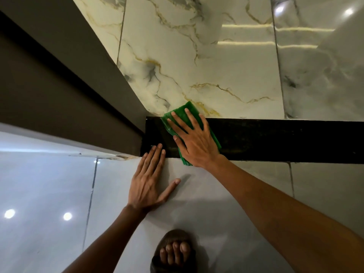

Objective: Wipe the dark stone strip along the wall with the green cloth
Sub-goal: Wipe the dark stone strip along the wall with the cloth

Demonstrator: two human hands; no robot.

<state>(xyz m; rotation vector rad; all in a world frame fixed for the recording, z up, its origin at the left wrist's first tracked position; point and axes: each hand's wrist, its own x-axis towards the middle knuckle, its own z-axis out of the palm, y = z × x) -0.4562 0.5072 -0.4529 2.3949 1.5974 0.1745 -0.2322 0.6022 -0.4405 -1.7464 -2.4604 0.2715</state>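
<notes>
A dark stone strip (275, 140) runs left to right between the marbled wall tiles and the grey floor tiles. A folded green cloth (182, 115) lies across the strip near its left end, its top edge lapping onto the wall. My right hand (194, 142) lies flat on the cloth with fingers spread, pressing it against the strip. My left hand (149, 180) rests flat on the floor tile just below the strip, fingers apart, its fingertips touching the strip's lower edge. It holds nothing.
A brown door frame or panel (69, 85) meets the strip's left end. White marbled wall tiles (216, 66) with gold veins rise above the strip. Glossy grey floor tiles (49, 194) reflect ceiling lights. My sandalled foot (174, 251) stands at the bottom centre.
</notes>
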